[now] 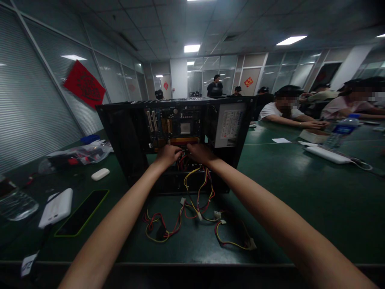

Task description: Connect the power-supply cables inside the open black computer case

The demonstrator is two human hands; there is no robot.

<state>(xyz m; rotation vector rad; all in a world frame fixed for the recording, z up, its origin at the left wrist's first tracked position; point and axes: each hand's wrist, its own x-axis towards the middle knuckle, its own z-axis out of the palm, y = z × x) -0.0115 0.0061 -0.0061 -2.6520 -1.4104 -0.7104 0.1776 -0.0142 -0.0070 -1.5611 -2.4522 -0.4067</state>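
Observation:
An open black computer case stands upright on the table, its open side facing me. Inside it are a motherboard and, at the upper right, a power supply with a label. My left hand and my right hand are close together at the lower edge of the board, just under orange-brown slots. Both hands have curled fingers; whatever lies between them is too small and dark to name. Red, yellow and black power cables hang below my right hand, and their white connectors lie on the table.
On the left of the green table lie a phone, a white power bank, a small white case, a plastic bag and a clear bottle. To the right are a water bottle, an open box and seated people.

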